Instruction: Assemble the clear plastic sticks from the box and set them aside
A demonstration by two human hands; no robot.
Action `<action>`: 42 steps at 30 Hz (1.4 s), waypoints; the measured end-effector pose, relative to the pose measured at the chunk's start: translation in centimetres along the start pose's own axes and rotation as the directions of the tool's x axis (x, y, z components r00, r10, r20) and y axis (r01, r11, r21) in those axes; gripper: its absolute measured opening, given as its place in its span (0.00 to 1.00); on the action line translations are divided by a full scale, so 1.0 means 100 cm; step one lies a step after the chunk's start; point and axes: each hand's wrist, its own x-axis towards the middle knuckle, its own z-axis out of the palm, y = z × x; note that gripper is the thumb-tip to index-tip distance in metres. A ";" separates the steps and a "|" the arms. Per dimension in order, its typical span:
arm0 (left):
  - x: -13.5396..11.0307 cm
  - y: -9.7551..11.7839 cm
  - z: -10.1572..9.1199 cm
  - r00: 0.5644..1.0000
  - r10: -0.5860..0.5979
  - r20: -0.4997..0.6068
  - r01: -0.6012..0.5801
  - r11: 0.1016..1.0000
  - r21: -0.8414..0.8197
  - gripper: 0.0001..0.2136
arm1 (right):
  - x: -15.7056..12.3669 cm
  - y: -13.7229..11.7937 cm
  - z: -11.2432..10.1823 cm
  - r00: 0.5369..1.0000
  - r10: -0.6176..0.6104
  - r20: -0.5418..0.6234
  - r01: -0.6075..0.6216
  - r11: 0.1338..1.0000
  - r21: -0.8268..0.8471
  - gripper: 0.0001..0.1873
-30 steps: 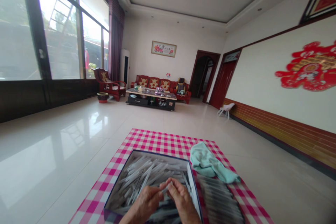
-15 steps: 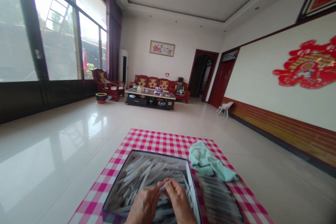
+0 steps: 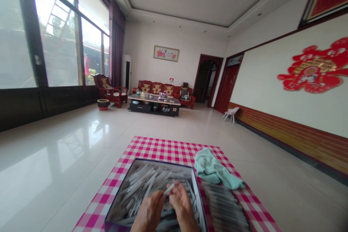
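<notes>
Above an open box (image 3: 199, 188) with a dark blue rim, my two hands meet around a thin whitish tube (image 3: 169, 189). My left hand (image 3: 151, 208) pinches its lower end. The fingers of my right hand (image 3: 181, 201) are curled at its upper end. Many similar pale, translucent tubes (image 3: 144, 177) lie loosely in the box, with some thin dark pieces among them. Right of the box is a row of dark and clear slender sticks (image 3: 225, 203), lying side by side and blurred. My wrists and hands hide part of the box's contents.
A pink-and-white checked cloth (image 3: 163, 145) covers the table. A mint-green cloth (image 3: 214, 168) lies crumpled at the right, touching the row of sticks. Farther off stand a low coffee table (image 3: 152, 107), a red wooden sofa (image 3: 156, 87) and a small chair (image 3: 231, 114) on the tiled floor.
The fingers of my right hand have shifted up and loosened a little, so more of the tube shows between my hands. The view has tilted slightly.
</notes>
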 end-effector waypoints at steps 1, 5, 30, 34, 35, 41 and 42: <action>0.000 -0.001 -0.001 1.000 0.011 -0.008 -0.012 1.000 -0.024 0.13 | 0.000 -0.001 0.002 1.000 -0.013 0.009 0.013 0.999 -0.035 0.28; 0.001 0.000 -0.003 0.996 0.083 -0.018 -0.085 0.989 -0.122 0.12 | 0.000 -0.002 0.009 1.000 -0.006 0.017 0.009 0.984 -0.179 0.27; -0.001 -0.012 -0.002 0.990 0.068 -0.125 -0.070 0.998 -0.007 0.14 | -0.052 -0.047 -0.195 0.949 -0.258 0.183 0.237 0.195 -0.952 0.18; 0.000 -0.009 -0.004 0.987 0.092 -0.130 -0.093 0.996 -0.003 0.14 | -0.052 -0.033 -0.199 0.963 -0.185 0.196 0.200 0.004 -0.980 0.22; 0.000 -0.008 -0.005 0.987 0.095 -0.131 -0.096 0.995 -0.005 0.13 | -0.051 -0.032 -0.198 0.964 -0.174 0.200 0.199 -0.023 -0.980 0.22; 0.000 -0.007 -0.006 0.985 0.080 -0.154 -0.081 0.997 0.000 0.12 | -0.046 -0.027 -0.196 0.951 -0.209 0.229 0.223 -0.053 -0.973 0.23; -0.001 -0.008 -0.006 0.983 0.068 -0.169 -0.069 0.998 0.005 0.12 | -0.046 -0.026 -0.198 0.946 -0.227 0.232 0.227 -0.051 -0.973 0.22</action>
